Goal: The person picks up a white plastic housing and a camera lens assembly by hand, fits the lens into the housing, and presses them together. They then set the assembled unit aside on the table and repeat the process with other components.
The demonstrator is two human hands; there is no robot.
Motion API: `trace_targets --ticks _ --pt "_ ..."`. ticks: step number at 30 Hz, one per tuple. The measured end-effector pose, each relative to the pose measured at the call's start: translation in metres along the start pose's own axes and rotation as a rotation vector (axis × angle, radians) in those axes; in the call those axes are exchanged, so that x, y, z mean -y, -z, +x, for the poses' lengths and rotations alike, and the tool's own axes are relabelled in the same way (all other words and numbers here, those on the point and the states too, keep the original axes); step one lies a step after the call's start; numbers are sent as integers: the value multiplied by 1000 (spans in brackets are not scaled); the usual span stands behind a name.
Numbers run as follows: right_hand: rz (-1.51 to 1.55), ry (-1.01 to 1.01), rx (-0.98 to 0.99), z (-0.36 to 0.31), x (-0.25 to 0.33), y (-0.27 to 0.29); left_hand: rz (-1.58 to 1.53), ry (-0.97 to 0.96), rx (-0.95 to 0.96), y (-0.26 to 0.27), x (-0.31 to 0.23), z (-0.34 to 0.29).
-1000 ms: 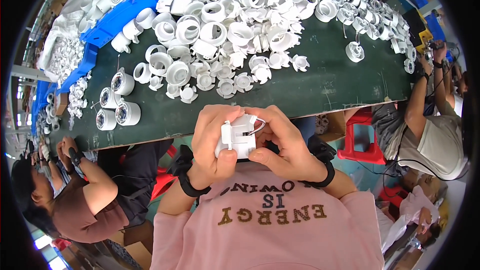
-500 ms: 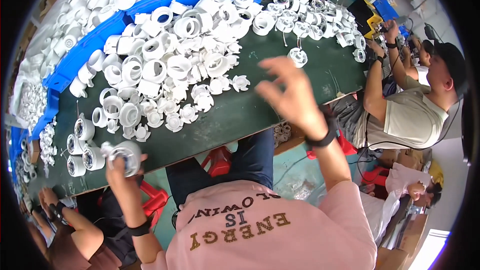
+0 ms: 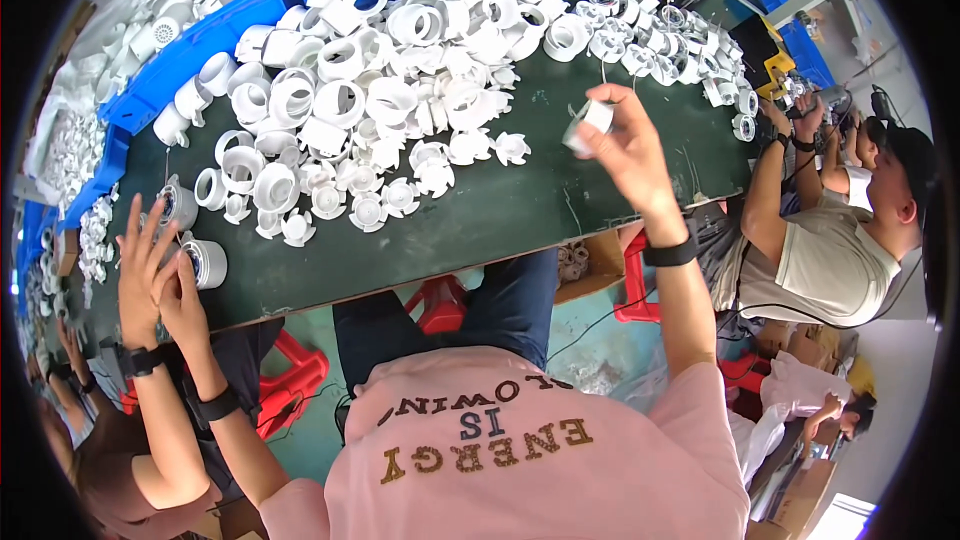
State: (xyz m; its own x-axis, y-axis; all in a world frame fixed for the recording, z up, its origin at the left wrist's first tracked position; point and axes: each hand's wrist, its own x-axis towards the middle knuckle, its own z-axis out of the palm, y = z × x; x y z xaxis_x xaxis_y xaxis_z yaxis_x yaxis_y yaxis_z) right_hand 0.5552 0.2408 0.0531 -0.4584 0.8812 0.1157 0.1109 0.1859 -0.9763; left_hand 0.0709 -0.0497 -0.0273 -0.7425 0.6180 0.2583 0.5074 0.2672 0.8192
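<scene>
My right hand point(image 3: 632, 155) is closed, pinching a small white round part point(image 3: 598, 118) with a clear rim above the right of the table. My left hand point(image 3: 184, 308) is at the table's left edge, fingers pointing up, beside a white cylindrical housing point(image 3: 207, 264) with a dark round insert. It looks open, with no grip on the housing visible. A second such housing point(image 3: 180, 202) stands farther back. Right beside my left hand, a co-worker's spread hand point(image 3: 140, 260) reaches over the same spot and hides part of the area.
White rings and clawed caps point(image 3: 390, 100) form a big heap mid-table. Small round parts point(image 3: 650, 40) with clear rims lie at the back right. Blue bins point(image 3: 220, 38) full of white parts line the far side. Another person point(image 3: 820, 220) sits at the right.
My left hand has moved left with the housing and no longer visibly holds it. My right hand has picked up a small round part. A co-worker's hand has come in at the left.
</scene>
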Motion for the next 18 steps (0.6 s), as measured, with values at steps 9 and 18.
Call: trace_targets --ticks 9,18 --pt "-571 207 -77 4 -48 -43 586 -290 -250 -54 -76 -25" --pt "-502 272 -141 -8 -66 21 357 -587 -32 -79 -113 -31"
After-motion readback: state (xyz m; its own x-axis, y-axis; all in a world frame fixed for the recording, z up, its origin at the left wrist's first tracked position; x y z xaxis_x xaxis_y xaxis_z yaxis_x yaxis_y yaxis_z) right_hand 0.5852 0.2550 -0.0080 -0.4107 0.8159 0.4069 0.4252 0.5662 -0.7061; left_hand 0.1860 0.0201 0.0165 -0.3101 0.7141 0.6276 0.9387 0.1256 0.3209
